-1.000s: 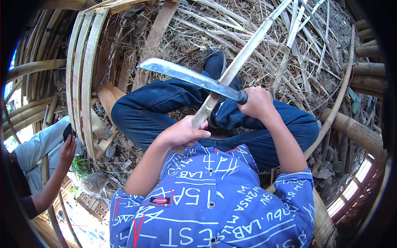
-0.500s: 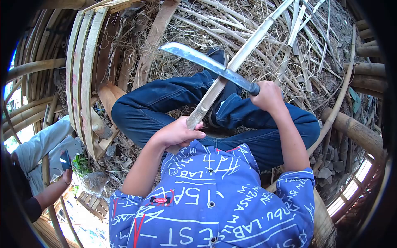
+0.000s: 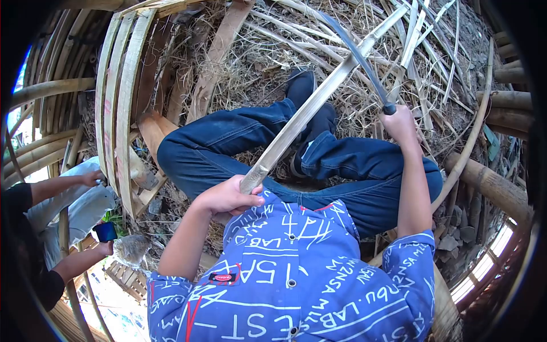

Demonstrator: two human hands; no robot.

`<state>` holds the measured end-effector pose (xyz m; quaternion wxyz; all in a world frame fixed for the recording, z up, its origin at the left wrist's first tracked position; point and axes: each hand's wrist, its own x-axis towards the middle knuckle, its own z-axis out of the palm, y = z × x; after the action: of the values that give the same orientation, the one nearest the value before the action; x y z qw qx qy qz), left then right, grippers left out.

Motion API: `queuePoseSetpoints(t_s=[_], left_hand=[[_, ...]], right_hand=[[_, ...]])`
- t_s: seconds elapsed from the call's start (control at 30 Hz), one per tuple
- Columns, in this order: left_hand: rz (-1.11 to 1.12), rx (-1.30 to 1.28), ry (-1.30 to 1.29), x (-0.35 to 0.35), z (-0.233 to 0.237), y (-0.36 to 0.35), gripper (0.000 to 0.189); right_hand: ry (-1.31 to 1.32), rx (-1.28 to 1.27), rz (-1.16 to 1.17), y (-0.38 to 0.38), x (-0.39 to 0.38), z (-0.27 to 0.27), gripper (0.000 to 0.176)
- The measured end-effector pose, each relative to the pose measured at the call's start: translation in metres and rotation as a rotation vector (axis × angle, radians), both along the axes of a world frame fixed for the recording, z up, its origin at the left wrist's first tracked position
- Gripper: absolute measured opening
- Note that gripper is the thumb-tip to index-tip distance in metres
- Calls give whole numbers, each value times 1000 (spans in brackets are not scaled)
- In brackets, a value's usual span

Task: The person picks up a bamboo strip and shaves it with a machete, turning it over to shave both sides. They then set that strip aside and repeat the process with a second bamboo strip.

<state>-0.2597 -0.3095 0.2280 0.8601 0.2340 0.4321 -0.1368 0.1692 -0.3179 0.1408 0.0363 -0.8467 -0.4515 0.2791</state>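
Our left hand (image 3: pixel 228 196) wraps its grip tight around the near end of a long, pale, flat bamboo slat (image 3: pixel 310 108), which slants away over our crossed denim legs (image 3: pixel 228 137). Our right hand (image 3: pixel 401 124) is closed on the dark handle of a curved steel machete (image 3: pixel 359 57) (blade seen edge-on), up by the slat's far half.

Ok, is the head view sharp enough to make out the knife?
Head view: the knife is smeared by motion blur; the right hand and the strip in the left hand are sharp; fisheye bends the edges, the corners are black.
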Motion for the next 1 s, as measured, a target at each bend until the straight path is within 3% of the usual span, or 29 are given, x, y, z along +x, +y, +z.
queuePoseSetpoints(t_s=[0.1,0.17,0.2,0.43,0.53,0.93,1.0], left_hand=[[2,-12,40,13,6,-1,27],[12,-17,70,18,7,-1,26],[8,-35,59,19,6,0,26],[77,-129,16,27,17,-3,25],[27,30,53,38,17,-10,26],[30,76,32,38,13,-10,27],[32,94,28,38,14,-10,28]], right_hand=[[35,76,71,-10,-40,32,26],[229,61,95,-19,-73,51,23],[280,210,121,-28,-92,57,18],[391,-14,433,-42,-165,82,24],[406,8,413,-44,-174,84,21],[412,-5,438,-52,-165,82,24],[396,24,429,-55,-167,80,17]])
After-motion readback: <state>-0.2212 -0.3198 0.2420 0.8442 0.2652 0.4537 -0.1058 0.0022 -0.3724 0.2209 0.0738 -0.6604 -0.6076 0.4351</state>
